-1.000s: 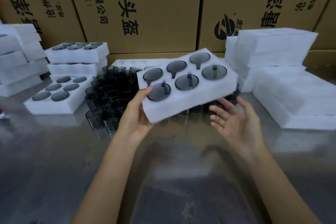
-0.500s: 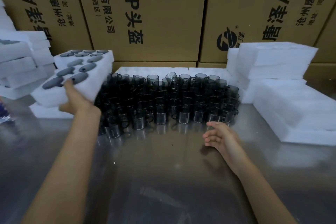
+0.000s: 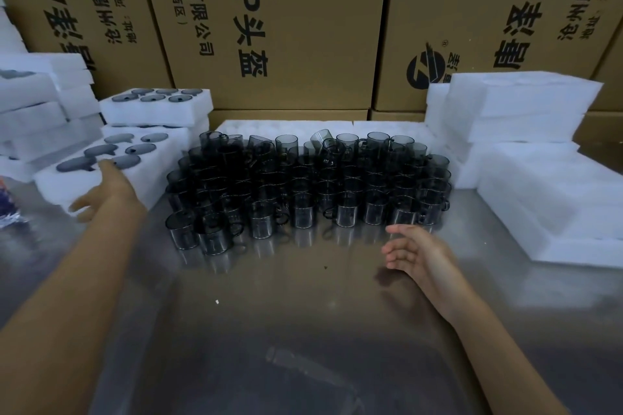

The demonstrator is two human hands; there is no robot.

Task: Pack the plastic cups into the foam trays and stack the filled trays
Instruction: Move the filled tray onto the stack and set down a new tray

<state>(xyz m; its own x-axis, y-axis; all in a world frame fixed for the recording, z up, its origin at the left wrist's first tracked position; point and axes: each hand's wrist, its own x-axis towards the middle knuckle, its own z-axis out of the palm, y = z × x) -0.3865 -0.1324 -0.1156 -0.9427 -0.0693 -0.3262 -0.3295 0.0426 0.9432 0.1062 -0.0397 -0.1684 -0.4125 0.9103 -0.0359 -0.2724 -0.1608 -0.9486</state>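
Seat the filled tray (image 3: 111,162) squarely under your flat left hand (image 3: 104,192); your right hand (image 3: 413,254) hangs relaxed, empty.

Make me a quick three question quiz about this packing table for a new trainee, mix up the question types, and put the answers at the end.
1. True or false: the right hand holds a cup.
2. Which hand touches the filled foam tray? A) left B) right C) neither
3. Fill in: the loose cups stand on the ____ table.

Key: 1 false, it is open and holds nothing. 2 A, the left hand is at the tray's near edge. 3 metal.
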